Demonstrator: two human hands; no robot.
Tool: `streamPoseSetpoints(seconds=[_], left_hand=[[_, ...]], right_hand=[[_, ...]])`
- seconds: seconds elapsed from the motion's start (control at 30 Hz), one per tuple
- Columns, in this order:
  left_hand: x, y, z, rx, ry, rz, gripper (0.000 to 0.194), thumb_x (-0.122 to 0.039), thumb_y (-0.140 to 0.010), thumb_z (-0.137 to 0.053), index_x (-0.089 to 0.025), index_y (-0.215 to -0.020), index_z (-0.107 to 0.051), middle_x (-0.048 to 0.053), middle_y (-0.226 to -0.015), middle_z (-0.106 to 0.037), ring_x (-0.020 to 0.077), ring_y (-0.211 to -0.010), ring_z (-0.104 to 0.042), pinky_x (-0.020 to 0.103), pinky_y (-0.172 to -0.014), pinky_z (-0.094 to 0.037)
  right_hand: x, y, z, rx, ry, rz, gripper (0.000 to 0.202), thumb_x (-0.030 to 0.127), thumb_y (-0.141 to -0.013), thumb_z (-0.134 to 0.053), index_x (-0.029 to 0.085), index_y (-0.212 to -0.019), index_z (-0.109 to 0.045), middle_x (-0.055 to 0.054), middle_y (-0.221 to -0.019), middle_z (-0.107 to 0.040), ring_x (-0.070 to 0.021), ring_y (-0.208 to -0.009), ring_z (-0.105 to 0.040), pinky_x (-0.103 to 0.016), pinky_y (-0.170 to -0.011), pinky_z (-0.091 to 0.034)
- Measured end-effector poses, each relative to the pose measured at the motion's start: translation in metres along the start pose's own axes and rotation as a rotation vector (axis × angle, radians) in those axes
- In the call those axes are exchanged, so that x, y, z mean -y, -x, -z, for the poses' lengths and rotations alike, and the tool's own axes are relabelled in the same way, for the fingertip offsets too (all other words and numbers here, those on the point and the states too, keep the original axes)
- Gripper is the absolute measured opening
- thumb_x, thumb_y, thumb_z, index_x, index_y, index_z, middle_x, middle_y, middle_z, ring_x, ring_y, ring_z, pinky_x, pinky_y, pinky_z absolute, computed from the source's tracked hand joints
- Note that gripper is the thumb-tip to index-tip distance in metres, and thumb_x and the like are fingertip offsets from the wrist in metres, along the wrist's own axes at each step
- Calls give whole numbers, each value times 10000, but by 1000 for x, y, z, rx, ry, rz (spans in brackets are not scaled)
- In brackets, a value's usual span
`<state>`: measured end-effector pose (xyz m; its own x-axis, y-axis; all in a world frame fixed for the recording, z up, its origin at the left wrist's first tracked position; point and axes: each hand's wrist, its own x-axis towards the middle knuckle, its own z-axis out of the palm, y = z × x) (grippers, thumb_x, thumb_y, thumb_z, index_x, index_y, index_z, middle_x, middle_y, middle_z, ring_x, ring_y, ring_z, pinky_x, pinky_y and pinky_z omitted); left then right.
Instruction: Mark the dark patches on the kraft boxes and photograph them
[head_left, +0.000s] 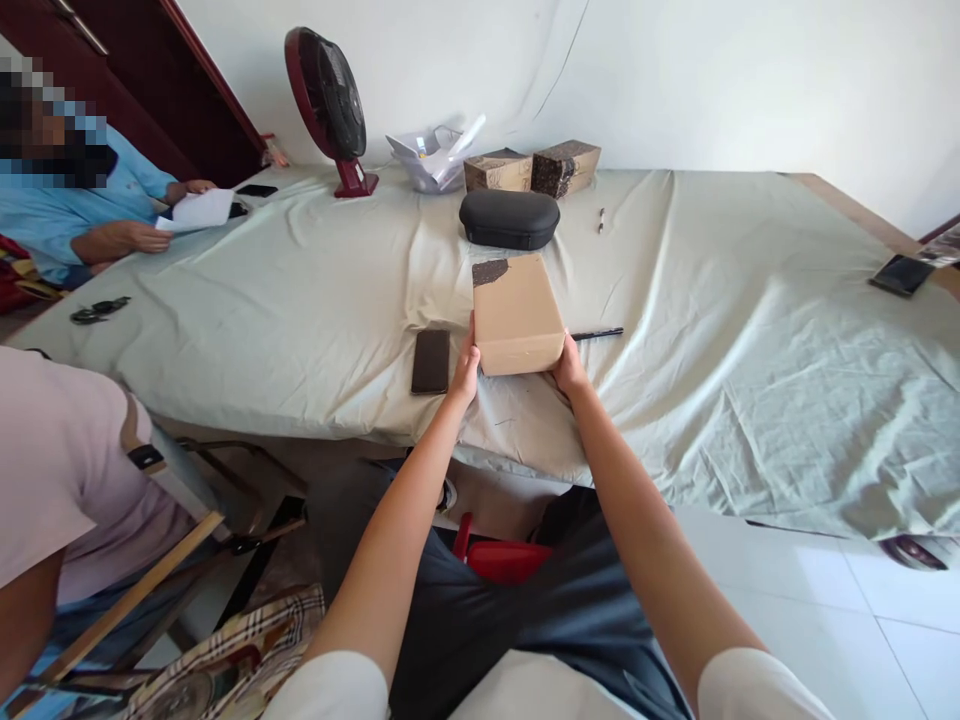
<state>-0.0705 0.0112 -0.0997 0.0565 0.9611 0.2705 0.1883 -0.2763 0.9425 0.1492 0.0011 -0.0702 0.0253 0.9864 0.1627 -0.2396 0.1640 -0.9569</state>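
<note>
A tan cardboard box (517,310) with a dark patch at its far left corner is between my two hands, near the table's front edge. My left hand (466,366) is closed on the box's left side, and my right hand (570,368) grips its near right corner. Just left of the box lies a dark phone (430,362). A black pen (600,333) sticks out to the right, beside my right hand. Behind the box sits a black zippered case (510,220). Whether the box touches the cloth beneath it is unclear.
On the cloth-covered table (712,260) stand two cartons (566,168), a plastic basket (431,170) and a fan (330,100). Sunglasses (100,310) lie at the left. One person in blue (127,190) holds papers; another in pink (82,480) is at my left.
</note>
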Motion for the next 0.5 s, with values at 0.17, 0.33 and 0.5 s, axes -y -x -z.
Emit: streamPoseSetpoints(seconds=[0.17,0.33,0.5], left_hand=[[-12,0,0,12,12,-39,1050,-908,-917,-172,-196,-1634,-454,143,-1567,-619,306,-1556,-497,445,-1240,-481],[-20,-2,0,14,19,-76,1130,-937,-886,-189,-143,-1666,-384,153,-1668,-512,297,-1611,-419,426,-1228,-495],[-18,-5,-2,-1,41,-115,1186,-1011,-810,-255,-184,-1639,-441,161,-1696,-468,343,-1618,-397,469,-1261,-451]], right_hand=[[-6,-3,0,-15,-35,37,860,896,-860,-497,277,-1435,-653,-66,-1375,-768,-329,-1472,-581,-509,-1212,-490],[-11,-6,2,-12,-83,59,801,875,-869,-506,275,-1367,-689,-61,-1325,-788,-338,-1467,-577,-491,-1208,-486],[-10,-5,4,-9,-143,50,680,791,-853,-617,273,-1281,-720,-54,-1264,-808,-344,-1416,-616,-487,-1174,-507]])
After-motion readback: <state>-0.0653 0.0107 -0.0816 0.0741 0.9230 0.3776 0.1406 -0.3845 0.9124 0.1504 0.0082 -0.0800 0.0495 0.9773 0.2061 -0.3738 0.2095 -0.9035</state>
